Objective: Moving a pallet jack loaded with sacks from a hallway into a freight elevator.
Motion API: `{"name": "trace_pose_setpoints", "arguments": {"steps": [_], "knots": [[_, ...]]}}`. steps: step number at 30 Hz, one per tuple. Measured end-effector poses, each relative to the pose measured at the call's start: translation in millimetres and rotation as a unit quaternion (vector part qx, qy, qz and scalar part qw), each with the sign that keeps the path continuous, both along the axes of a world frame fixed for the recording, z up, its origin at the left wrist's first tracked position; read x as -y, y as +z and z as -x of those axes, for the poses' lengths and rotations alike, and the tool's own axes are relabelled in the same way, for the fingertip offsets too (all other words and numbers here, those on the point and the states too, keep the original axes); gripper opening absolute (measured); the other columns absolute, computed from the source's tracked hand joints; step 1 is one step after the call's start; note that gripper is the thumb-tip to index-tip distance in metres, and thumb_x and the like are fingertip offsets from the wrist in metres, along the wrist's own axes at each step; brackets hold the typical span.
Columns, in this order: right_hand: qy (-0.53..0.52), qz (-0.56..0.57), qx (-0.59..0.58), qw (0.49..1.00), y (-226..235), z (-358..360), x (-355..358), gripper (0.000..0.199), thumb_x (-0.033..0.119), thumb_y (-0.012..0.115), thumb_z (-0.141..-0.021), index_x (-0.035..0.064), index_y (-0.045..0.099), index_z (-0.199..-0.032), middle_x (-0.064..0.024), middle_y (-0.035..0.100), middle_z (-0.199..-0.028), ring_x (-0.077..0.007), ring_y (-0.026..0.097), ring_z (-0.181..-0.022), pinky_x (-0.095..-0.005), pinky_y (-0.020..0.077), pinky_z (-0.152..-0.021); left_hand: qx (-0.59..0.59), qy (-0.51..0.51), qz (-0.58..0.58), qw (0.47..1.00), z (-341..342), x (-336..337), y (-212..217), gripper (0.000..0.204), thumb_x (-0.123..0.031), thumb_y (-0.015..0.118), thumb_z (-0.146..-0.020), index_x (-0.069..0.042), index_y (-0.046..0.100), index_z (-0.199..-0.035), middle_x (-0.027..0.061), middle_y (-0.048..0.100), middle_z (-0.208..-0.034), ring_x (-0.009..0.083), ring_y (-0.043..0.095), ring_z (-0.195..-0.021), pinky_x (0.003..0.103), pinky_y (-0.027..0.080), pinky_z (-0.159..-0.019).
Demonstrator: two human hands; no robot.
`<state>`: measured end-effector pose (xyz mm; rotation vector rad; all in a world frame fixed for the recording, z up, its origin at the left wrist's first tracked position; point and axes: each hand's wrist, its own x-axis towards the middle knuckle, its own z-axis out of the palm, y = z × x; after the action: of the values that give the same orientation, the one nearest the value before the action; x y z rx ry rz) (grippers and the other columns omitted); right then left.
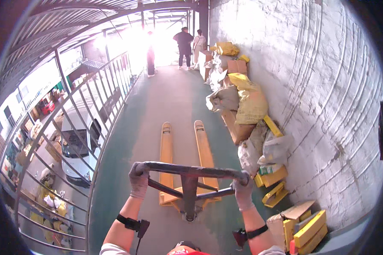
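Left grip (pixel 138 178): gloved, closed around the left end of the handle
Right grip (pixel 242 189): gloved, closed around the right end; neither hand is released
Handle (pixel 191 171): dark loop, its crossbar slanting slightly down to the right; best steered with even pressure at both ends, so the truck does not veer
Pallet truck (pixel 169 198): yellow, on the floor directly ahead of the person; two forks (pixel 166 148) point away, no load visible on them
Floor (pixel 161 102): grey strip between green borders; a straight course, forks in line with the strip, seems soundest
Right side: sacks (pixel 250 102), cardboard boxes (pixel 235 127) and yellow blocks (pixel 310 229) along a rough wall (pixel 293 63); a likely snag, so any swing that way should be small
Left side: metal railing (pixel 104 146); fork tips probably need watching on turns
Far end: three people (pixel 184 42) standing near the glare; a slow pace and readiness to stop seem advisable
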<state>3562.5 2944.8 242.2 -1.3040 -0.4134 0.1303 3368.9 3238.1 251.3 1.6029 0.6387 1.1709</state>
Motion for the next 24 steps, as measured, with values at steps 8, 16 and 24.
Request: {"name": "trace_pose_setpoints", "arguments": {"steps": [8, 16, 24], "knots": [[0.031, 0.011, 0.074, 0.997, -1, -196, -136, 0.013, 0.005, 0.059, -0.079, 0.0072, 0.05, -0.088, 0.0012, 0.051, -0.065, -0.0107, 0.052, -0.051, -0.0264, 0.0465, -0.048, 0.027, 0.035, 0.042, 0.998, -155, -97, 4, 0.012, -0.007, 0.064, -0.08, -0.009, 0.052, -0.079, -0.0042, 0.047, -0.061, 0.0053, 0.046, -0.055, 0.022, 0.039, -0.048], [0.09, 0.04, 0.042, 0.994, -11, -353, -265, 0.012, 0.004, 0.059, -0.078, 0.0087, 0.05, -0.085, 0.0014, 0.05, -0.065, -0.0084, 0.05, -0.053, -0.0255, 0.0464, -0.05, -0.019, 0.06, 0.031, 0.997, -296, -226, 1, 0.017, -0.01, 0.066, -0.081, -0.01, 0.05, -0.075, -0.0044, 0.046, -0.061, 0.0057, 0.045, -0.054, 0.023, 0.038, -0.049], [0.09, 0.034, 0.026, 0.995, -1, -484, -411, 0.009, 0.007, 0.059, -0.077, 0.0083, 0.051, -0.081, 0.0014, 0.049, -0.062, -0.009, 0.05, -0.052, -0.0255, 0.0452, -0.05, -0.005, 0.095, 0.026, 0.995, -431, -367, -9, 0.021, -0.013, 0.067, -0.081, -0.011, 0.048, -0.071, -0.0036, 0.046, -0.06, 0.0073, 0.046, -0.052, 0.024, 0.04, -0.048]]}}
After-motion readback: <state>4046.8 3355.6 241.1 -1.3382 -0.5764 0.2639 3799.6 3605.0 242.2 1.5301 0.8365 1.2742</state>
